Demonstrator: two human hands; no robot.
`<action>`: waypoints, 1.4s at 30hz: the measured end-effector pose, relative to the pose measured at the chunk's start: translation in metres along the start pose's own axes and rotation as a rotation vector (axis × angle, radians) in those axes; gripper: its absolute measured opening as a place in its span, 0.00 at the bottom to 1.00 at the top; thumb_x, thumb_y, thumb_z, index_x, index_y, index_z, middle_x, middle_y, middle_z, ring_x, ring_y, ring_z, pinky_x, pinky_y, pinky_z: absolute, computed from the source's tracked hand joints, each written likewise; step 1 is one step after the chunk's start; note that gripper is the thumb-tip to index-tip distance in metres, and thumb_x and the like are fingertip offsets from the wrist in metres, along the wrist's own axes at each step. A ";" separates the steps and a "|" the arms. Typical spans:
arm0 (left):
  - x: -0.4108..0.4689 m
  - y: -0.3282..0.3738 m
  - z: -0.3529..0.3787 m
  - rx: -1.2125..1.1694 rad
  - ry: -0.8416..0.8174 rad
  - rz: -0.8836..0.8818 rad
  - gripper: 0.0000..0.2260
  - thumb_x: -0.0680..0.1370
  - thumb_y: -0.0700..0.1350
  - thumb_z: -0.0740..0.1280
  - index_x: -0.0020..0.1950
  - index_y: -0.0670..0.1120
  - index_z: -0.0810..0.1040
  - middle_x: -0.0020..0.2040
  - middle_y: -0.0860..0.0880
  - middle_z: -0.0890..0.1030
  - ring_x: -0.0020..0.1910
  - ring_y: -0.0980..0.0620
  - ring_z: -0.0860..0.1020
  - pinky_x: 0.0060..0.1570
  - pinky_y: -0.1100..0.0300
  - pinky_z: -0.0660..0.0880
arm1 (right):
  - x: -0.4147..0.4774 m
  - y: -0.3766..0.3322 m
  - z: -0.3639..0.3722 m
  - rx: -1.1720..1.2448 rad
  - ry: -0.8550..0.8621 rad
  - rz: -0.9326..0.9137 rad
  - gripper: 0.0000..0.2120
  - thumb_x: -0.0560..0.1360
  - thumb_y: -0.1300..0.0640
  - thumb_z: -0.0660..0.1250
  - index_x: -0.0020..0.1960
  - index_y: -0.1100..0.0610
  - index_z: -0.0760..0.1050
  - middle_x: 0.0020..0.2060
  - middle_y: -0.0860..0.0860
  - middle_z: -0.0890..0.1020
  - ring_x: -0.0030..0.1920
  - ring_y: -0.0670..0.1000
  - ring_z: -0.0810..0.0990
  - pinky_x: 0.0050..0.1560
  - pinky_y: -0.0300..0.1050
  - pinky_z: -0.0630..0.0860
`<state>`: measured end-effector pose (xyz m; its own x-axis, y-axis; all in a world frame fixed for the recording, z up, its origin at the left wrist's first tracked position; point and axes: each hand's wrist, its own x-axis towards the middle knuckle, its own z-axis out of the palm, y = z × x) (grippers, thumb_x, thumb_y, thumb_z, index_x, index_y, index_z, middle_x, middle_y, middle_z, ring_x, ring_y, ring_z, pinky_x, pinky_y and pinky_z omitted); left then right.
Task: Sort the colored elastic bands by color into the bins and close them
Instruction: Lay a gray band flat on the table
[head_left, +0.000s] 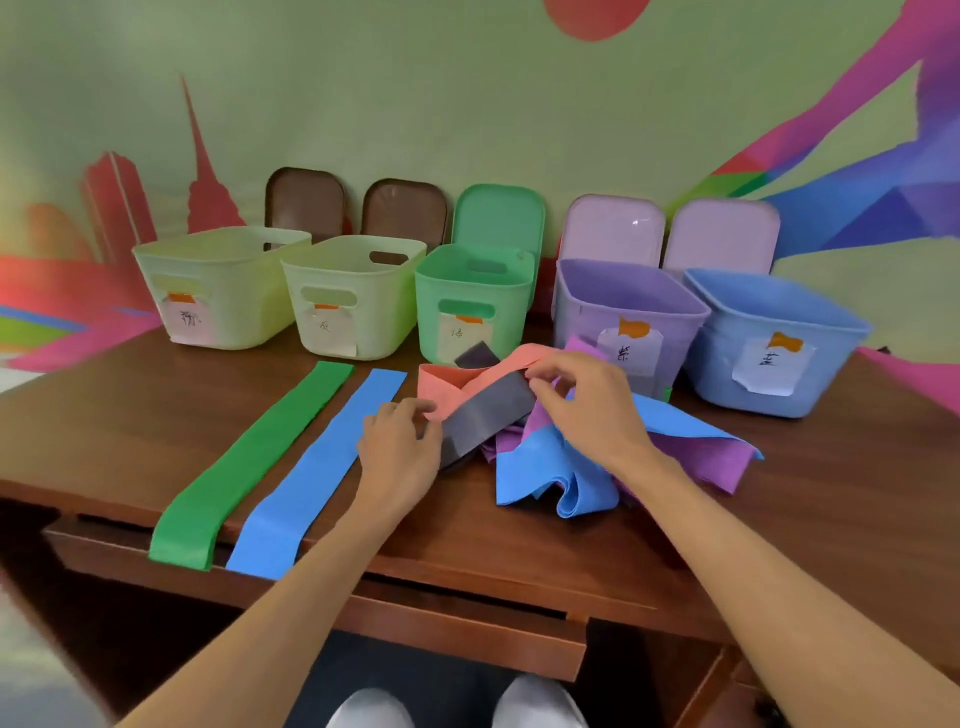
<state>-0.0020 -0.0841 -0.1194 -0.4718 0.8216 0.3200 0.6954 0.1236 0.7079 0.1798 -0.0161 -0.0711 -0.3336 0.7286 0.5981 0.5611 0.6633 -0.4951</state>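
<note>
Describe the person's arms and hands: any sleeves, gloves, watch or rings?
Left arm and right arm are bare to the frame edge, no sleeves in view. Left hand and right hand wear no gloves; no watch, bracelet or ring is visible.

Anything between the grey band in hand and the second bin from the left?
Nothing visible stands between. The grey band, pinched by left hand and right hand, crosses the salmon band; the pale bin is open.
</note>
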 end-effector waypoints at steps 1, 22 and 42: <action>0.001 -0.001 0.001 0.008 -0.008 -0.012 0.11 0.79 0.47 0.60 0.59 0.49 0.77 0.57 0.48 0.76 0.61 0.47 0.71 0.62 0.46 0.69 | 0.002 0.000 0.005 0.012 0.022 -0.023 0.07 0.74 0.62 0.68 0.48 0.54 0.83 0.39 0.44 0.80 0.36 0.40 0.75 0.42 0.28 0.70; 0.005 0.009 -0.050 0.234 -0.521 -0.089 0.10 0.76 0.51 0.67 0.53 0.46 0.75 0.43 0.52 0.76 0.44 0.54 0.74 0.42 0.61 0.69 | -0.004 0.026 0.046 0.025 -0.084 -0.063 0.04 0.74 0.54 0.68 0.45 0.49 0.82 0.45 0.45 0.81 0.46 0.45 0.76 0.50 0.44 0.74; 0.023 0.058 -0.047 -0.650 -0.436 -0.300 0.11 0.76 0.42 0.68 0.53 0.36 0.80 0.39 0.43 0.80 0.29 0.55 0.78 0.30 0.66 0.76 | -0.020 0.002 0.034 0.168 0.170 -0.385 0.15 0.75 0.44 0.63 0.51 0.54 0.80 0.42 0.47 0.82 0.42 0.46 0.79 0.41 0.45 0.77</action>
<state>0.0020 -0.0843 -0.0417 -0.2420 0.9631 -0.1175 0.0602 0.1358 0.9889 0.1613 -0.0233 -0.1054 -0.3575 0.3941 0.8467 0.2852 0.9094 -0.3028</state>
